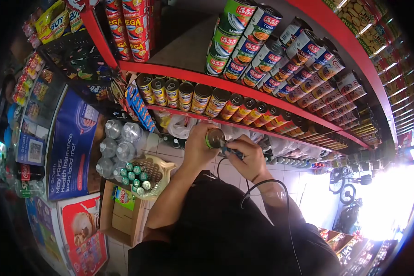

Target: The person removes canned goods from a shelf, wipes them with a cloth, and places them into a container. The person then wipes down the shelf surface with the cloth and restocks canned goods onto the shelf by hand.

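Observation:
Near the middle of the head view, my left hand [198, 143] is wrapped round a food can [215, 137] with a green label. The can's metal end faces up toward me. My right hand [247, 155] is closed beside the can, its fingertips at the edge of the metal end. Something small and bluish shows between those fingers, too small to name. A thin black cable [287, 202] loops over my right wrist and runs down past my body. Just beyond my hands stands a row of yellow-labelled cans [200, 98] on the lower shelf.
Stacked tuna cans [249, 49] and red sardine cans [136, 30] fill parts of the red-edged shelf above. Clear plastic bottles [115, 146], a basket [163, 166] of green-capped bottles and a cardboard box [120, 216] sit on the tiled floor at left.

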